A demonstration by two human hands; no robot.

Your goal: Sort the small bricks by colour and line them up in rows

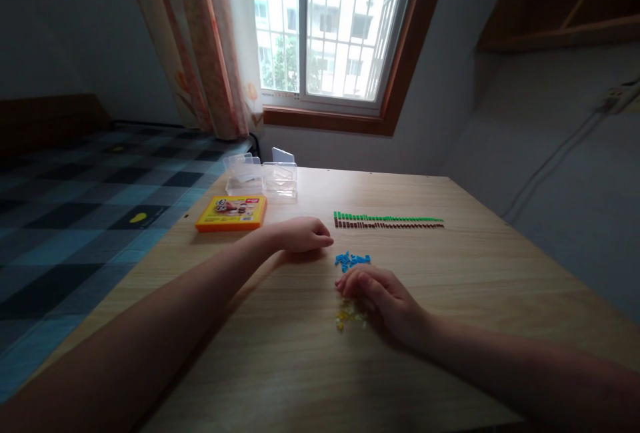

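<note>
My left hand (pixel 303 234) rests knuckles-up on the wooden table (pixel 450 286) with its fingers curled under; what they hold, if anything, is hidden. My right hand (pixel 377 293) lies palm-down, fingers bent, over a small heap of yellow pieces (pixel 346 315). A cluster of small blue pieces (pixel 351 260) lies just beyond its fingertips. Farther back a long row of green pieces (pixel 387 218) runs left to right, with a row of dark brown pieces (pixel 387 224) touching its near side.
An orange and yellow box (pixel 231 212) lies at the table's back left. Clear plastic containers (pixel 261 175) stand behind it. A bed with a blue checked cover (pixel 75 206) adjoins the table's left edge. A curtained window is beyond.
</note>
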